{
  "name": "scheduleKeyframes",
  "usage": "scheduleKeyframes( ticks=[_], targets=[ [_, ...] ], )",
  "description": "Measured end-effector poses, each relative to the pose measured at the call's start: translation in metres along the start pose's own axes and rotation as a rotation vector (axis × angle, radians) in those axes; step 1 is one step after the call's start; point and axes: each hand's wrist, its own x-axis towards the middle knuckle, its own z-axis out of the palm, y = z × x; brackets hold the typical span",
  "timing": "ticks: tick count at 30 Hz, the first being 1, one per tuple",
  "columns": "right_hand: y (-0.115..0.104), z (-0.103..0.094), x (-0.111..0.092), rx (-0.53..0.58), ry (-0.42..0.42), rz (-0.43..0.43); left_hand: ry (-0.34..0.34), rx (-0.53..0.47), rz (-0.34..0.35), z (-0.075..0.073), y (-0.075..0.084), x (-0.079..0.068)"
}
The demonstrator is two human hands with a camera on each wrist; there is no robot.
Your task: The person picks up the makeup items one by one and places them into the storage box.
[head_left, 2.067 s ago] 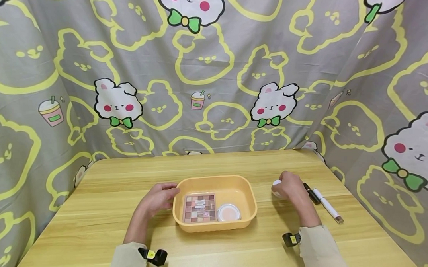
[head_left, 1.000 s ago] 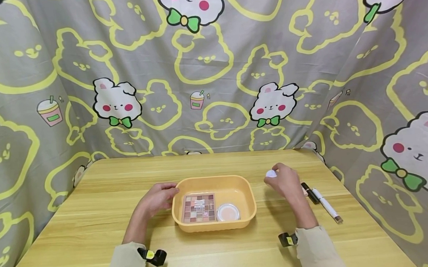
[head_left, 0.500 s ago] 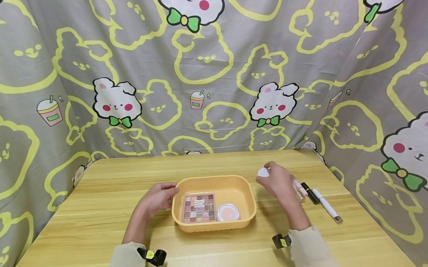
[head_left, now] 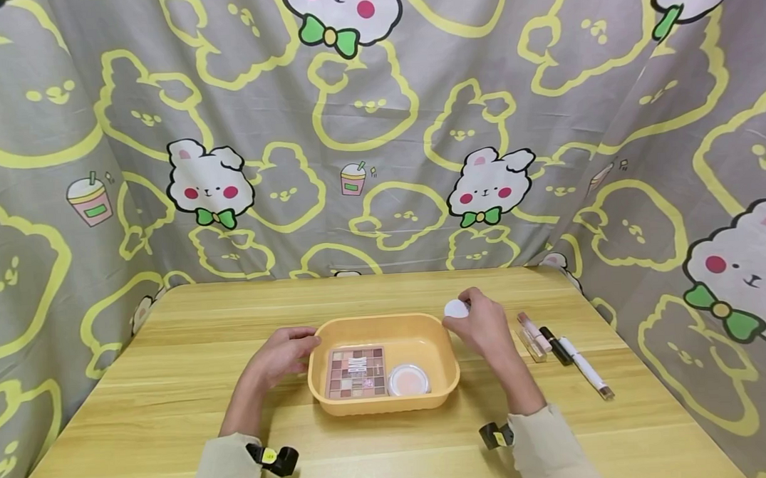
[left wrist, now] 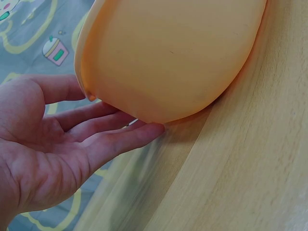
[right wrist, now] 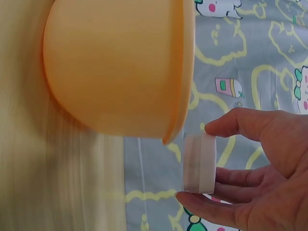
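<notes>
A yellow plastic basin [head_left: 454, 389] stands mid-table, holding an eyeshadow palette [head_left: 357, 373] and a round powder compact [head_left: 409, 380]. My left hand [head_left: 287, 359] holds its left end, the thumb at the rim; in the left wrist view the other fingers [left wrist: 115, 142] lie against the outer wall. My right hand [head_left: 486, 327] pinches a small round cosmetic jar [head_left: 457, 309] with a white top, by the basin's far right corner. In the right wrist view the jar [right wrist: 199, 163] sits between thumb and fingers, just outside the rim, apart from it.
To the right of my right hand lie a pink lip gloss tube [head_left: 536, 336], a black tube [head_left: 557, 346] and a white pen-like stick [head_left: 586, 368]. A patterned curtain [head_left: 382, 217] hangs behind the wooden table [head_left: 189, 347] and at both sides.
My right hand has lifted the jar from the table and carried it left towards the basin, uncovering the pink tube. My left hand and the basin have stayed put.
</notes>
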Motion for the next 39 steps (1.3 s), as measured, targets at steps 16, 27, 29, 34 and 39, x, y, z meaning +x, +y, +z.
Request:
scheduleKeyframes(
  ticks=[16,27,29,34,39],
  targets=[
    [-0.020,0.022,-0.007,0.060,-0.020,-0.093,0.005,0.013,0.005,-0.001,-0.001,0.000],
    [-0.029,0.039,-0.013,0.048,-0.058,-0.105,-0.002,0.004,0.012,-0.001,-0.001,0.000],
    [-0.030,0.042,-0.014,0.050,-0.070,-0.089,-0.002,-0.001,0.011,-0.001,-0.002,0.001],
    [-0.031,0.048,-0.015,0.041,-0.090,-0.075,-0.003,-0.002,0.013,-0.001,-0.002,0.001],
    [-0.031,0.055,-0.016,0.032,-0.098,-0.090,-0.001,0.000,0.014,-0.001,-0.002,0.001]
  ],
)
